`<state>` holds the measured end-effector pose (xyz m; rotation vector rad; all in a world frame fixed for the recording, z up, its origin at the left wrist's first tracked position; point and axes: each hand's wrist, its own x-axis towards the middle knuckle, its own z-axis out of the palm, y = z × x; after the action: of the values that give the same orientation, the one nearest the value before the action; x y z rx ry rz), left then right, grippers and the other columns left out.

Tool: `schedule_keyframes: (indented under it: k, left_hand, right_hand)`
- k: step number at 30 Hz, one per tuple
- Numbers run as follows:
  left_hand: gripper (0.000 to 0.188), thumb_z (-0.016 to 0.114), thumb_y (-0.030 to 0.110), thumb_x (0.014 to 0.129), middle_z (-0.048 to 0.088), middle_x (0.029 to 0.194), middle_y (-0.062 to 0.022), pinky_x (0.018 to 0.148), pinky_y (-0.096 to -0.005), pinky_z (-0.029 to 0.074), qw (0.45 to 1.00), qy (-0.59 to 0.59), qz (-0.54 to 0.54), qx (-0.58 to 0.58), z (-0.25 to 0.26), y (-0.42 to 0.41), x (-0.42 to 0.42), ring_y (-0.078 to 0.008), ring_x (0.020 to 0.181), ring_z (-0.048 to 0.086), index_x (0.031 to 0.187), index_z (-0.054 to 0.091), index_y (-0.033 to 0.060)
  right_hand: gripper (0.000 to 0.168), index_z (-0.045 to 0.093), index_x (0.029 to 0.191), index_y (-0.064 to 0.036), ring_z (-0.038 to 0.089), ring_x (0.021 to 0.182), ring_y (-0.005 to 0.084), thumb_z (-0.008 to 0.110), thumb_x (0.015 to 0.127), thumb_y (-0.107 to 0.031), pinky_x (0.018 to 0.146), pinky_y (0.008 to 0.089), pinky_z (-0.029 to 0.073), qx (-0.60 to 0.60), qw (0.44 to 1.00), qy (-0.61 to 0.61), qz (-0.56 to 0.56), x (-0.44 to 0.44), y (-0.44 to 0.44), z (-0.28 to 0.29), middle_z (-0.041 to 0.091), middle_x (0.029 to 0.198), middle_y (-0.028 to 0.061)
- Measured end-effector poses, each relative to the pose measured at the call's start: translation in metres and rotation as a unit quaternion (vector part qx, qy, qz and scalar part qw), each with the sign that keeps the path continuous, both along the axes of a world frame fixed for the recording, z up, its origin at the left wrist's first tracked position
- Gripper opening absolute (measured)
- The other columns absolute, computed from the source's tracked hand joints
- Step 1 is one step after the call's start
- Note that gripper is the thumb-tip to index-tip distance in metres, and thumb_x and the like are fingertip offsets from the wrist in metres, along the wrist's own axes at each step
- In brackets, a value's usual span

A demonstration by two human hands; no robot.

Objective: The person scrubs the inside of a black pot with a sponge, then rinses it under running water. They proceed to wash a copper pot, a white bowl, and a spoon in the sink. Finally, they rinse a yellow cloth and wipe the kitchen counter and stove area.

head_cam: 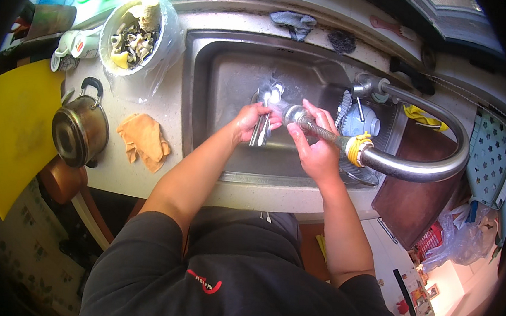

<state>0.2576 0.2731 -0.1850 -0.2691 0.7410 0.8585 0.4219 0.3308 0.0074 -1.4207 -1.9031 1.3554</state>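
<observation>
Several metal spoons (pixel 276 93) are bunched in my left hand (pixel 249 120), their bowls pointing to the far side of the sink and their handles towards me. Water sprays over them from the faucet's spray head (pixel 296 115). My right hand (pixel 317 147) is around that head and its flexible neck, thumb on the near side and fingers on the far side. Both hands are above the stainless steel sink (pixel 237 64). The steel faucet pipe (pixel 428 168) curves in from the right, with a yellow tie (pixel 358 148) wound around its joint.
Light-blue bowls (pixel 359 121) sit in a rack at the sink's right end. Left of the sink are an orange cloth (pixel 143 140), a lidded steel pot (pixel 80 129) and a lined bin of food scraps (pixel 133 46). A grey rag (pixel 294 22) and scouring pad (pixel 341 42) lie behind.
</observation>
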Motion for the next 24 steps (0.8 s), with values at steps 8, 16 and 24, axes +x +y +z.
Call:
schedule_keyframes:
  k: [8,16,24]
  left_hand:
    - [0.021,0.047,0.018,0.108,0.066,0.129,-0.0209,0.095,-0.0409,0.061,0.97,-0.159,0.174,-0.06,-0.004,0.034,0.012,-0.0322,0.129,0.062,0.112,0.054,-0.0012]
    - [0.017,0.055,0.016,0.105,0.059,0.074,-0.0017,0.05,-0.0256,0.04,0.958,0.278,-0.063,0.032,-0.008,0.045,0.023,-0.0102,0.057,0.051,0.111,0.062,0.0028]
    - [0.012,0.048,0.013,0.097,0.071,0.088,-0.0185,0.067,-0.0445,0.062,0.404,0.775,-0.393,0.285,0.013,0.038,0.022,-0.0331,0.08,0.074,0.098,0.055,0.0028]
  right_hand:
    - [0.05,0.06,0.135,0.0,0.067,0.09,0.0174,0.077,0.091,-0.017,0.076,0.0296,0.057,0.055,0.997,-0.041,0.043,0.01,0.0,0.002,0.063,0.112,0.0129]
    - [0.054,0.058,0.139,-0.001,0.065,0.1,0.0197,0.077,0.091,-0.016,0.081,0.031,0.057,0.016,0.999,-0.033,0.013,0.004,-0.004,0.006,0.062,0.117,0.0146]
    - [0.057,0.058,0.139,-0.002,0.064,0.105,0.0283,0.081,0.089,-0.017,0.093,0.0387,0.054,0.104,0.993,-0.053,-0.031,-0.002,-0.005,-0.005,0.059,0.121,0.0156]
